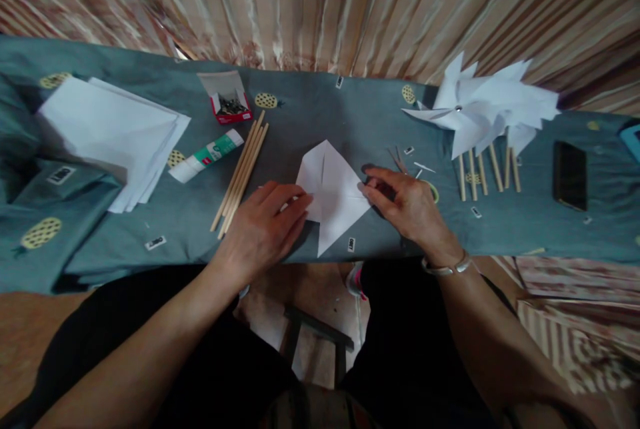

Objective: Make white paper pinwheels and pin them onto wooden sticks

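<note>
A white paper sheet [337, 185], cut and partly folded, lies flat on the cloth in front of me. My left hand [265, 219] has its fingers closed at the left edge of the sheet. At the right corner, my right hand [407, 202] pinches the paper between thumb and fingers. Scissors [399, 159] lie just beyond my right hand, largely hidden by it. Left of the paper are several thin wooden sticks [243, 172], close to my left hand.
A glue stick [207, 155] and a red box of small metal fasteners [231, 105] lie left of centre. Stacked paper [115, 129] is farther left. Finished paper pinwheels [480, 105] on sticks are piled right, beside a dark phone [570, 175]. A curtain [320, 9] hangs behind the table.
</note>
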The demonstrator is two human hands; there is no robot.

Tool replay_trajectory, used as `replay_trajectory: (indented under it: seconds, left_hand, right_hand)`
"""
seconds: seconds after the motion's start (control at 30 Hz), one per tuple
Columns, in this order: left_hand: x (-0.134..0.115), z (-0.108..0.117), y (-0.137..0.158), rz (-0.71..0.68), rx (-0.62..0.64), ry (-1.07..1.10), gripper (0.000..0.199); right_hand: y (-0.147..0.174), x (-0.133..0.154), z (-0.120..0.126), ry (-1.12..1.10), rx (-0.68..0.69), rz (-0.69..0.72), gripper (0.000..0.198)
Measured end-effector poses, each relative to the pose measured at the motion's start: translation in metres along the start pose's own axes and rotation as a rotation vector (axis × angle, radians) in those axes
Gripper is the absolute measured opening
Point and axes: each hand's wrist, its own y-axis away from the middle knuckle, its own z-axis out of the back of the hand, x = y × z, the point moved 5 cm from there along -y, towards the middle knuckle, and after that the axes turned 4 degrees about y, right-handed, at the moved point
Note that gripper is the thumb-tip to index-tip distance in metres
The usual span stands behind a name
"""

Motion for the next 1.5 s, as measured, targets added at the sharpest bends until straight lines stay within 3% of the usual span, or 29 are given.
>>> replay_trajectory:
  seconds: [0.13,0.27,0.57,0.73,0.87,1.13,1.5]
  left_hand:
    - [-0.034,-0.02,0.0,-0.093,0.166,0.059,0.022]
    - [-0.045,-0.035,0.003,-0.075,0.281,0.043,0.018]
    - [-0.04,-0.026,0.006,-0.088,0.308,-0.006,0.012]
    - [-0.027,-0.015,0.009,-0.056,0.234,-0.04,0.015]
    - [-0.019,-0.008,0.012,-0.059,0.179,-0.063,0.018]
    - [-0.019,-0.011,0.014,-0.036,0.279,-0.045,0.014]
    - [-0.041,-0.021,0.011,-0.088,0.302,0.027,0.018]
  right_hand:
    - [0.008,0.001,-0.001,0.041,0.017,-0.025,0.03]
    - [0.014,0.0,0.004,0.062,-0.027,0.004,0.028]
    - [0.022,-0.007,0.017,-0.028,-0.049,0.004,0.023]
    - [0.03,0.002,0.01,-0.199,0.131,0.132,0.046]
    - [0.038,0.008,0.001,-0.246,0.278,0.131,0.061]
    - [0.032,0.015,-0.001,-0.482,0.239,0.17,0.014]
    - [0.029,0.025,-0.009,-0.52,0.266,0.185,0.02]
